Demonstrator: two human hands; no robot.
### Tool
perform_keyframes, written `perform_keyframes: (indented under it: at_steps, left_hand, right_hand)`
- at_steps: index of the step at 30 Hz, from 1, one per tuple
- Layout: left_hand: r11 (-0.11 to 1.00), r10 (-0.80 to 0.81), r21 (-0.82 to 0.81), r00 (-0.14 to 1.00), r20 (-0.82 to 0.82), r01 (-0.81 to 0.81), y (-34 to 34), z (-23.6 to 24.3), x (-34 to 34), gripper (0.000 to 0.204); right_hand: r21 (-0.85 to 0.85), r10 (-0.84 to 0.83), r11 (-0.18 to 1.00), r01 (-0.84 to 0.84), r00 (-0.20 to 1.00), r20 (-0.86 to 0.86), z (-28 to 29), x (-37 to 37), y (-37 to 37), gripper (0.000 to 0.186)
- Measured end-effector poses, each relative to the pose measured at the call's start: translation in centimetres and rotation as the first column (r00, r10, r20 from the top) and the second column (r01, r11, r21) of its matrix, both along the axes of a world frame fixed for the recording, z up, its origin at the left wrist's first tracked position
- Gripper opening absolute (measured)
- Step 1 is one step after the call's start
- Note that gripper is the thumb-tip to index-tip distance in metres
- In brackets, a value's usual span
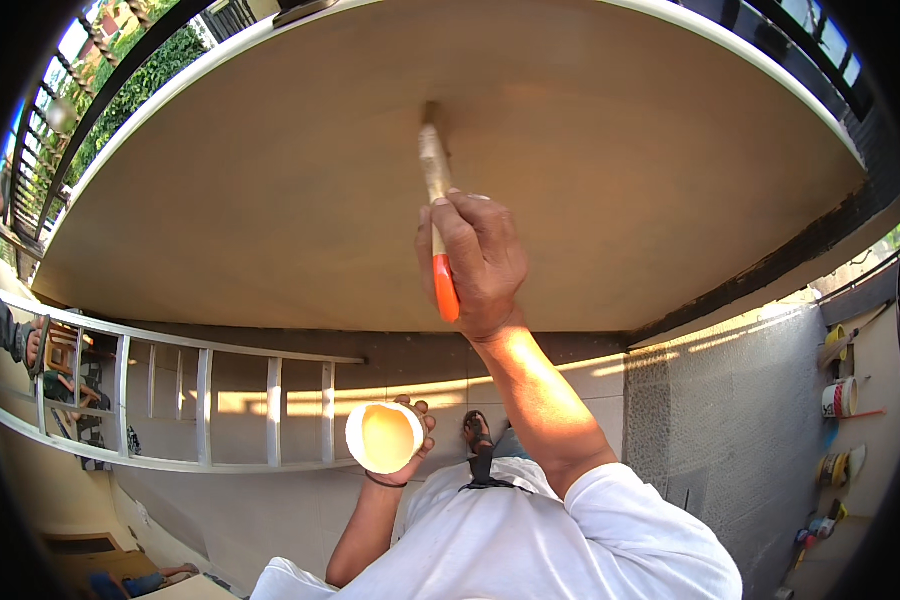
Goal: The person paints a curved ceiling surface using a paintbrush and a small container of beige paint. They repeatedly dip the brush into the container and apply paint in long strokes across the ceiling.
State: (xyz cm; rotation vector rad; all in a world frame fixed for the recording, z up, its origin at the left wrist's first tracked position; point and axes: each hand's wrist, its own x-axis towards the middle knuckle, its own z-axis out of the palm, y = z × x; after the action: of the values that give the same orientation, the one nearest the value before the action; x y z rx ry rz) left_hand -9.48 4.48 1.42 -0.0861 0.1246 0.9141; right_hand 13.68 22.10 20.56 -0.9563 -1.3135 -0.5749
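Observation:
My right hand [482, 255] is closed around the handle of a paintbrush [434, 170], a pale wooden one with an orange end. The brush points up and away, its bristles at the broad beige wall [630, 180] in front of me; motion blurs their tip. Lower down, near my body, my left hand [424, 432] is wrapped around a white tub [354, 440] of cream-yellow paint. The tub's round mouth faces up, and most of my left fingers are hidden behind it.
An aluminium ladder [205, 400] extends at the left, with another person's hand [37, 343] at its far-left end. Paint containers [838, 398] and brushes line the right side. Black railings [110, 95] rise beyond the wall's white edge. My sandalled foot [477, 430] stands on tiles.

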Motion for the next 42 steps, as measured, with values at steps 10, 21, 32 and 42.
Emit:
perform_keyframes:
  at_steps: [10,21,32,42]
  left_hand:
    - [0.998,-0.060,-0.021,0.998,-0.013,0.059,-1.8,1.0,4.9,0.059]
    - [0.978,-0.190,-0.090,0.981,-0.035,0.187,-1.0,2.5,11.7,0.054]
    - [0.969,-0.243,-0.055,0.970,-0.031,0.241,-0.2,2.5,14.3,0.052]
    - [0.970,-0.241,-0.024,0.970,-0.017,0.241,-0.5,2.6,14.5,0.056]
  right_hand:
    - [-0.134,0.237,0.942,-0.308,0.891,-0.387,-0.6,19.6,-3.9,0.016]
    - [-0.214,-0.257,0.964,0.159,0.770,-0.584,-0.7,41.1,-14.6,0.020]
    - [-0.077,-0.635,0.772,0.631,0.767,-0.085,-3.4,35.5,-7.1,0.028]
    - [0.002,-0.177,0.984,0.177,0.984,0.017,-2.4,22.2,-7.8,0.040]
